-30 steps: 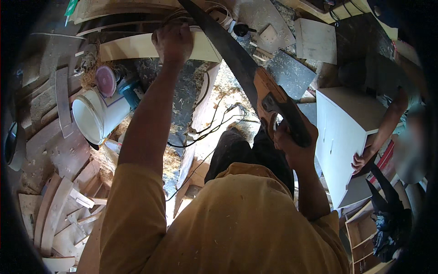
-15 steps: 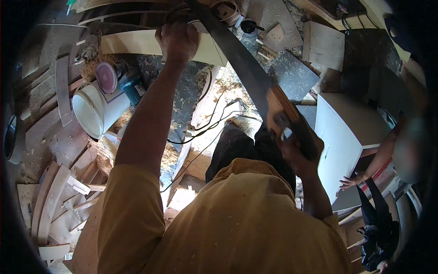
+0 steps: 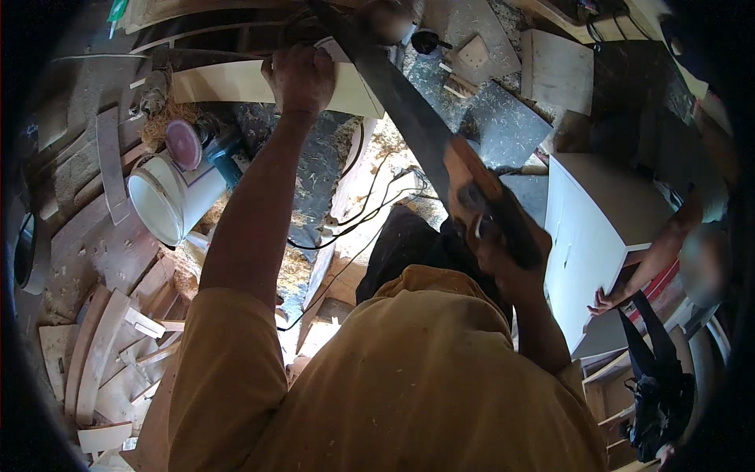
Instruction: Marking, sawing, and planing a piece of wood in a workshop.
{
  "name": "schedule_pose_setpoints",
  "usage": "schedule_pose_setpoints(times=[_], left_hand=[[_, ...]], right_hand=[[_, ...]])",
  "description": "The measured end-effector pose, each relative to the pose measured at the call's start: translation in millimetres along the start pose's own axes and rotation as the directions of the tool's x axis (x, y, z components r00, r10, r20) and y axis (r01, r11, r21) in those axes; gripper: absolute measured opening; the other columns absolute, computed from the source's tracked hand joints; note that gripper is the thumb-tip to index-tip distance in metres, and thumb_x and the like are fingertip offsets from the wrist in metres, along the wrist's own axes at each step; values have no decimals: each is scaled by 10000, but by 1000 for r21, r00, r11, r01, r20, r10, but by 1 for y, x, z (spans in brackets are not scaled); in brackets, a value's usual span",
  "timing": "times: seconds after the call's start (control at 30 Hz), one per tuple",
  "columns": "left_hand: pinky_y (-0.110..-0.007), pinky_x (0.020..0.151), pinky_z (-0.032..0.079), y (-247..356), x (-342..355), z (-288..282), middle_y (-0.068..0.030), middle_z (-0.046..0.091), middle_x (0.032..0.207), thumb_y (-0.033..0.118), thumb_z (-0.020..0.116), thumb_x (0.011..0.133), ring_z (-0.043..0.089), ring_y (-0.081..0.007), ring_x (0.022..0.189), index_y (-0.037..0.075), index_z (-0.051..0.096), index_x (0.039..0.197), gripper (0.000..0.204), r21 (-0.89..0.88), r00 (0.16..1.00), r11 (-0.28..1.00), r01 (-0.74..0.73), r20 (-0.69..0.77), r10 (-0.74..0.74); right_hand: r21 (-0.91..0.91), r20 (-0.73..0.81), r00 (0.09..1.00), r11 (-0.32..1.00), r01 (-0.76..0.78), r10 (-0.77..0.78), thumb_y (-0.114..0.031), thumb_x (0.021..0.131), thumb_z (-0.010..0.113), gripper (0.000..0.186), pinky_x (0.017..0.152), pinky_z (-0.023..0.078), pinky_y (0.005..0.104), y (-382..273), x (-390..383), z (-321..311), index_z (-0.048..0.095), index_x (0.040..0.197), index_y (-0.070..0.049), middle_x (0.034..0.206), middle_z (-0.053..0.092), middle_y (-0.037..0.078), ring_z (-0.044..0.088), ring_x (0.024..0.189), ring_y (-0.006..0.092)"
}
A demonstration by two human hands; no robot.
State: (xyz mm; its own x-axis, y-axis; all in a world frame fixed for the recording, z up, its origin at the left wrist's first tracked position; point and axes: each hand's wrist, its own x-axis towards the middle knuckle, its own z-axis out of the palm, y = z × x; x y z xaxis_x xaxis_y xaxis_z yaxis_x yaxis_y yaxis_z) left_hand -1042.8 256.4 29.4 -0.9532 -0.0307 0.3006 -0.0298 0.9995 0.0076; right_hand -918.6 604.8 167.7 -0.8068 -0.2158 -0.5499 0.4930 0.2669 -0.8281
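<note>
Saw (image 3: 415, 112) slightly fwd: tapered metal, wd. handle (image 3: 467, 167)

Handsaw (image 3: 417, 114) edged forward after drawing back, co-worker's hand (image 3: 604, 301) lower and more open

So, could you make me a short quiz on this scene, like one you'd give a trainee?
1. Which hand grips the handsaw: left or right?
2. True or false: the left hand is also on the saw's handle.
3. Fill in the blank: the bucket beside the left forearm is mainly ____ in colour.

Key:
1. The right hand.
2. False; it is on the pale board.
3. White.
</note>
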Motion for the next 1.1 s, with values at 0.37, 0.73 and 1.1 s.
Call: schedule_pose_setpoints(times=[0.37, 0.73, 1.1], left_hand=[[-454, 888, 324, 9, 4, -8, -72, 626, 807, 282, 441, 809, 527, -293, 910, 74, 628, 700, 300, -8, 999, 1000, 22, 37, -22], [-461, 894, 315, 1, 1, -7, -75, 615, 837, 275, 444, 805, 528, -299, 901, 85, 615, 733, 266, 21, 997, 1000, 23, 76, -25], [-471, 868, 321, 5, 2, 2, -56, 617, 844, 267, 443, 815, 524, -299, 911, 100, 626, 724, 264, 9, 998, 1000, -28, 57, 28]], right_hand=[[-59, 17, 996, 994, 93, -93, -88, 734, 669, 496, 545, 478, 254, 21, -63, -43, 536, 1205, -9, 710, 638, 95, 604, 605, 78], [-140, -26, 1000, 990, 9, -13, -80, 747, 668, 502, 654, 512, 275, 27, -52, -31, 531, 1227, -22, 881, 672, 138, 644, 684, 154], [181, 45, 997, 982, 51, -60, -61, 725, 667, 317, 552, 394, 204, 15, 19, 2, 579, 1021, 14, 743, 558, -18, 485, 633, 39]])
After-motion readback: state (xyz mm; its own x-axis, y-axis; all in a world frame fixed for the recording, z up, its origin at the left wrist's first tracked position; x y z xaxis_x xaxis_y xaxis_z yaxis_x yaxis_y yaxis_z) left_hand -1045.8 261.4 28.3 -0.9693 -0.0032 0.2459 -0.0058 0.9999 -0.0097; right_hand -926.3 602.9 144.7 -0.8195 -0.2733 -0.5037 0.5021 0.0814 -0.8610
